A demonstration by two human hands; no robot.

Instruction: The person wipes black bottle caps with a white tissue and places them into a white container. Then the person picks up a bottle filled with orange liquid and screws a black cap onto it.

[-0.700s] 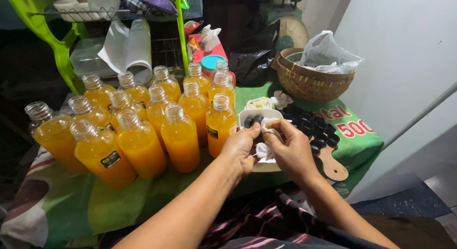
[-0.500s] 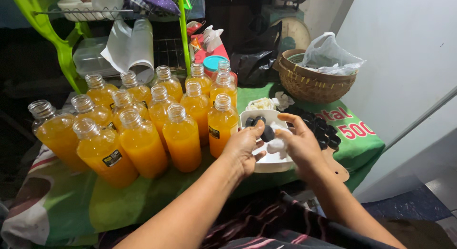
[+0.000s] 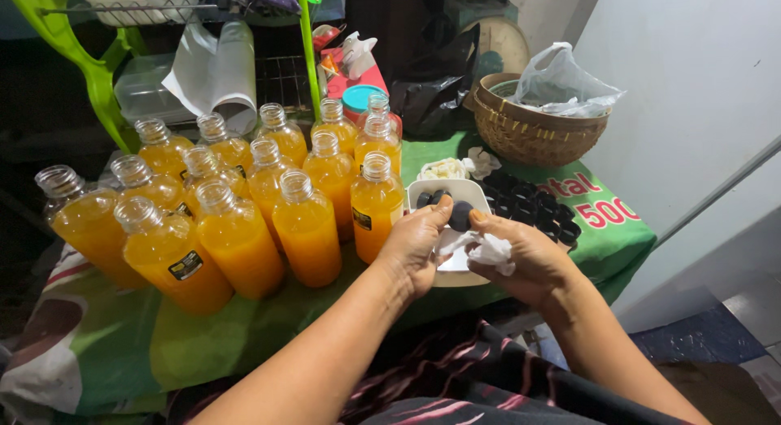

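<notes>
One black cap (image 3: 460, 216) now pinched in left hand (image 3: 415, 246) fingers, lifted off the white tray (image 3: 455, 189). Right hand (image 3: 529, 258) fingers have closed on a white cloth (image 3: 488, 248), probably for wiping it.

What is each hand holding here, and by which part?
The left hand pinches a black cap by its rim, above the white dish. The right hand grips a crumpled white tissue in its fingers.

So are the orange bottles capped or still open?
Open. Every bottle shows a bare threaded neck with no cap. Loose black caps lie on the table beside the white tray.
</notes>
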